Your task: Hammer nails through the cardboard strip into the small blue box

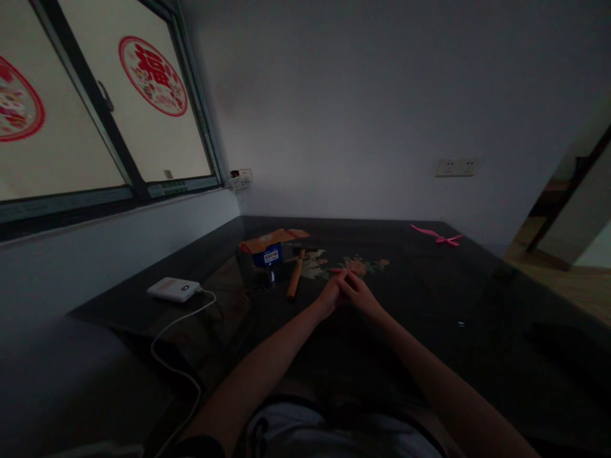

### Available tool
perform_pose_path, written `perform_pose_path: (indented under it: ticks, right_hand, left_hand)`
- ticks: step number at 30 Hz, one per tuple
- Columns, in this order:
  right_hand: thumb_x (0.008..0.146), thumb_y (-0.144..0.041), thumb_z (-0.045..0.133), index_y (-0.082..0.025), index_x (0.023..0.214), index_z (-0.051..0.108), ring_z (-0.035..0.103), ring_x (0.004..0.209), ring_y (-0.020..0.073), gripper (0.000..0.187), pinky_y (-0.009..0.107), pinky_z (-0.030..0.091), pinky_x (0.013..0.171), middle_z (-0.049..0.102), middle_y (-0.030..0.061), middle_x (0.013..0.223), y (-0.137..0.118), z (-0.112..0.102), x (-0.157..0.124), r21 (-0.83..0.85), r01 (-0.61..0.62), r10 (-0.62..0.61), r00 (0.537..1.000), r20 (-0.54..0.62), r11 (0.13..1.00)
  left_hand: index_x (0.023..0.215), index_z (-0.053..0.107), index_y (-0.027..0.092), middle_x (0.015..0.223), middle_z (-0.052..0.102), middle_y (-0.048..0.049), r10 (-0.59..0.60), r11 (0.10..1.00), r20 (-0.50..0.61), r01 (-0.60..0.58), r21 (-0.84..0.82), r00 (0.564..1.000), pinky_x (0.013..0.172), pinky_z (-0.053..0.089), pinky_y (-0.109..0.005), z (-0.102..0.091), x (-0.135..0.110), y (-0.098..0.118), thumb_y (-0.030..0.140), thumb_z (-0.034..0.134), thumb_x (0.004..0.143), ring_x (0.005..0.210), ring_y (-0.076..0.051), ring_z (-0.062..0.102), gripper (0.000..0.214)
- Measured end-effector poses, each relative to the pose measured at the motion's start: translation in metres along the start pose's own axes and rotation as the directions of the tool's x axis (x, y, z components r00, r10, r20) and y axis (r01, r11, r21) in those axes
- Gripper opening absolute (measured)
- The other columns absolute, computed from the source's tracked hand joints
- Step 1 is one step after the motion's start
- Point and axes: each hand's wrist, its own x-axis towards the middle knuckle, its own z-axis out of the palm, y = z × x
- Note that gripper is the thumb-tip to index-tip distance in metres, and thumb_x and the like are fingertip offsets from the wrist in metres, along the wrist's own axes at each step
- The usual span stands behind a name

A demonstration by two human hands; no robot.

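My left hand (329, 298) and my right hand (358, 294) are folded together over the dark tabletop (410, 362), fingers laced and pressed against each other. No object shows between them, though the palms are hidden. Just left of them lies a hammer (296, 275), its wooden handle toward me and its dark head at the far end. Farther left stands a small blue box (268, 256) with a white label. Orange-brown wrapping (267, 242) lies against and behind the box. Thin dark pieces, possibly nails (256, 292), are scattered in front of it; the dim light blurs them.
A white power bank (175, 289) with a white cable (184, 317) running off the table sits at the left edge. A pink ribbon (442, 239) lies at the far right. Printed flowers (358, 264) decorate the tabletop. A wall stands behind, a window at left.
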Motion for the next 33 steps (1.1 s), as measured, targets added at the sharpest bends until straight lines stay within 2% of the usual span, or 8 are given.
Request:
perform_pose_path:
  ticks: [6,11,33]
  right_hand:
    - [0.084,-0.041,0.049,-0.020,0.113,0.057,0.057,0.104,0.0217,0.036,0.037,0.042,0.093,0.061,0.0085,0.111,-0.0057,0.0007,-0.0020,0.021,0.040,-0.040,0.999,-0.003,0.999]
    - [0.085,-0.040,0.049,-0.021,0.113,0.057,0.056,0.104,0.0215,0.035,0.037,0.041,0.093,0.060,0.0086,0.110,-0.0064,0.0013,-0.0025,0.015,0.047,-0.047,0.999,-0.008,0.999]
    - [0.086,-0.039,0.047,-0.021,0.113,0.056,0.056,0.104,0.0208,0.034,0.036,0.040,0.094,0.060,0.0080,0.110,-0.0100,0.0018,-0.0042,-0.035,0.052,-0.052,0.999,-0.008,0.998]
  left_hand:
    - [0.099,0.064,0.013,0.096,0.066,-0.0091,0.166,0.977,0.001,-0.165,0.132,0.986,0.082,0.045,-0.033,-0.0024,0.0046,-0.0007,0.052,0.049,0.081,0.094,-0.023,0.059,0.046]
    - [0.097,0.066,0.013,0.094,0.066,-0.0095,0.253,0.954,0.018,-0.252,0.162,0.967,0.091,0.040,-0.035,-0.0035,0.0072,-0.0018,0.054,0.051,0.079,0.099,-0.024,0.058,0.047]
    - [0.094,0.064,0.014,0.085,0.064,-0.0068,0.254,0.951,0.009,-0.252,0.182,0.967,0.087,0.042,-0.032,-0.0039,0.0082,-0.0026,0.057,0.050,0.078,0.089,-0.021,0.058,0.048]
